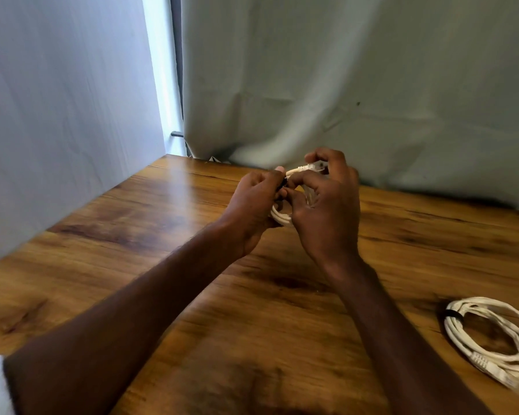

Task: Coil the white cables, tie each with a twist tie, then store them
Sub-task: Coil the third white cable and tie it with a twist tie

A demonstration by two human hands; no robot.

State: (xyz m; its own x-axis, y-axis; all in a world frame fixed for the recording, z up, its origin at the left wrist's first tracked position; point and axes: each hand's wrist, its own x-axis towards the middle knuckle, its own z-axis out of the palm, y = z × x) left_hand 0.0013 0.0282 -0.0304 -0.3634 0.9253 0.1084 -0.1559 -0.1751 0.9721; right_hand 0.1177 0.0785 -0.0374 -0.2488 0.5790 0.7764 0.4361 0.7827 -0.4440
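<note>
White coiled cable (282, 217) is held above the wooden table (162, 250) near its far edge, between both hands. Left hand (252, 211) pinches a dark tie at the coil's left side; right hand (327, 205) grips the coil. A second tied coil (492, 339) lies at the right edge.

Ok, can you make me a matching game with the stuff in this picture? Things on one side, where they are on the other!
Things:
1. tied cable coil
2. cable in the hands
3. curtain
4. left hand

Places or states:
A. hanging behind the table
B. lying alone on the table, at the right
C. gripped by both hands, the right hand included
D. pinching something dark at the coil

Pairs: 1-B, 2-C, 3-A, 4-D
</note>
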